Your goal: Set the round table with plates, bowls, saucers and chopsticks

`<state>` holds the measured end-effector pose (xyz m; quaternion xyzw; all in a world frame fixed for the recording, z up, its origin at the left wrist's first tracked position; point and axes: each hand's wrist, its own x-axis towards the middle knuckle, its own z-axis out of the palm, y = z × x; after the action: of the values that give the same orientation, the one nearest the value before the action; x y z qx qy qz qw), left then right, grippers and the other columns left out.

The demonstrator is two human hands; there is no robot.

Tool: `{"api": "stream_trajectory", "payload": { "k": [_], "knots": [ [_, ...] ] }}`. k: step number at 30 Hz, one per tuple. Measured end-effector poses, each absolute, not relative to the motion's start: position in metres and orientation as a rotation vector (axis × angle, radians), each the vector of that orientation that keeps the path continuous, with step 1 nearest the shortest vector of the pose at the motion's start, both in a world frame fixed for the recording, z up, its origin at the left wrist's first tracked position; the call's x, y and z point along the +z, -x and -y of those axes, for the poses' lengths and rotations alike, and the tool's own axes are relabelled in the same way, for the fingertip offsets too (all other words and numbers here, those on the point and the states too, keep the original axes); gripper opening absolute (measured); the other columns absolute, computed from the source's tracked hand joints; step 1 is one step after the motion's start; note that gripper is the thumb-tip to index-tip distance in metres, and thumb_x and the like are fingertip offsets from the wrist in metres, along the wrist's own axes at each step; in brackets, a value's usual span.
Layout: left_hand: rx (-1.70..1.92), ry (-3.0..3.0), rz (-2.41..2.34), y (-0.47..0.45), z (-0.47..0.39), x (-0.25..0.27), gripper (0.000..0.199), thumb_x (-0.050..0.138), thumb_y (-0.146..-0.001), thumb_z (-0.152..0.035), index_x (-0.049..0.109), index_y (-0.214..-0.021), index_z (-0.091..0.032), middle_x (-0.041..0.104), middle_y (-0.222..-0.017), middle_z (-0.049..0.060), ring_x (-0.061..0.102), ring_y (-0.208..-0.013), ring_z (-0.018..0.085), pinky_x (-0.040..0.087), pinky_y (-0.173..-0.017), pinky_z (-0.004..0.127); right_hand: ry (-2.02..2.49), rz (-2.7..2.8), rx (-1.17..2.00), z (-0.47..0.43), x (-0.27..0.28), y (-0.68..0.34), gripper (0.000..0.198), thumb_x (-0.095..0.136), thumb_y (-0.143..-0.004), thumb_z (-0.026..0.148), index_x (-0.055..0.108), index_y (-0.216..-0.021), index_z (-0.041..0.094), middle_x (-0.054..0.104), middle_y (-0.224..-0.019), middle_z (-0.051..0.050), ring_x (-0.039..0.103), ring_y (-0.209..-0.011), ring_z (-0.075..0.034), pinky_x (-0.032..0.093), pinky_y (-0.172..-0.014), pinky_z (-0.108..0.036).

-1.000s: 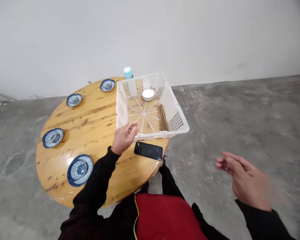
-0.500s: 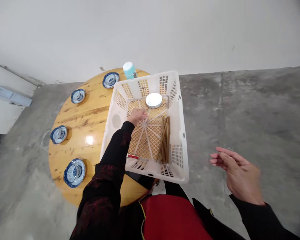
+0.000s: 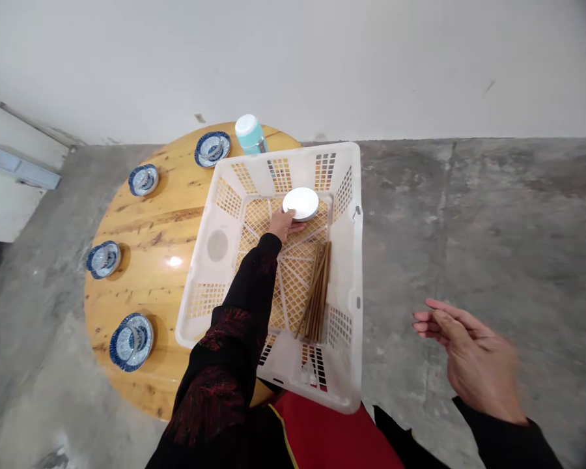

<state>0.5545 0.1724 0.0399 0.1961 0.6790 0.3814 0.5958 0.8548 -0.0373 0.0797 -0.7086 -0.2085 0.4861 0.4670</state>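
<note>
My left hand (image 3: 282, 225) reaches into a white plastic basket (image 3: 218, 244). Its thumb lies on the near rim of a white saucer (image 3: 301, 202), with the fingers at or under the edge. That saucer lies near the basket's far side; how many lie beneath it is hidden. A bundle of brown chopsticks (image 3: 316, 296) leans along the basket's right wall. Off to the right, my right hand (image 3: 473, 361) hangs above the floor, holding nothing, its fingers loosely bent and the thumb apart from the lower ones.
The basket rests on a round wooden table (image 3: 151, 267). Along the table's left rim stand several blue-and-white place settings, such as a patterned plate with a bowl (image 3: 131, 342). A light blue jug with a white lid (image 3: 251, 135) is behind the basket. Grey concrete floor (image 3: 410, 228) surrounds the table.
My left hand has moved forward and right, from above the basket floor onto the white saucer's rim. The basket appears nearer and lower in view. My right hand stays about the same.
</note>
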Motion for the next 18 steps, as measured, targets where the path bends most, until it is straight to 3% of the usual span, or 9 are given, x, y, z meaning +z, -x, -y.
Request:
{"api": "stream_trajectory", "payload": {
  "k": [4, 13, 18],
  "knots": [
    [0.87, -0.478, -1.593, -0.552, -0.176, 0.037, 0.05, 0.057, -0.096, -0.016, 0.049, -0.146, -0.017, 0.076, -0.095, 0.009, 0.077, -0.082, 0.021, 0.065, -0.08, 0.034, 1.707, 0.546, 1.213, 0.028, 0.079, -0.851, 0.037, 0.086, -0.057, 0.043, 0.079, -0.086, 0.021, 0.073, -0.072, -0.005, 0.064, -0.059, -0.017, 0.054, -0.055, -0.029],
    [0.913, -0.366, -1.533, -0.548, -0.172, 0.04, 0.055, 0.061, -0.093, -0.01, 0.048, -0.146, -0.016, 0.077, -0.095, 0.009, 0.074, -0.07, 0.018, 0.063, -0.076, 0.032, 1.67, 0.725, 1.106, -0.002, 0.106, -0.85, 0.021, 0.081, -0.064, 0.039, 0.079, -0.083, 0.029, 0.072, -0.074, -0.005, 0.065, -0.062, -0.023, 0.057, -0.06, -0.041],
    [0.945, -0.366, -1.434, -0.544, -0.161, 0.048, 0.057, 0.068, -0.091, -0.012, 0.05, -0.145, -0.016, 0.076, -0.09, 0.005, 0.073, -0.068, 0.016, 0.063, -0.079, 0.032, 1.591, 0.832, 1.038, -0.023, 0.13, -0.849, 0.019, 0.079, -0.07, 0.037, 0.078, -0.085, 0.026, 0.071, -0.073, -0.005, 0.065, -0.06, -0.021, 0.056, -0.061, -0.04]
  ]
}}
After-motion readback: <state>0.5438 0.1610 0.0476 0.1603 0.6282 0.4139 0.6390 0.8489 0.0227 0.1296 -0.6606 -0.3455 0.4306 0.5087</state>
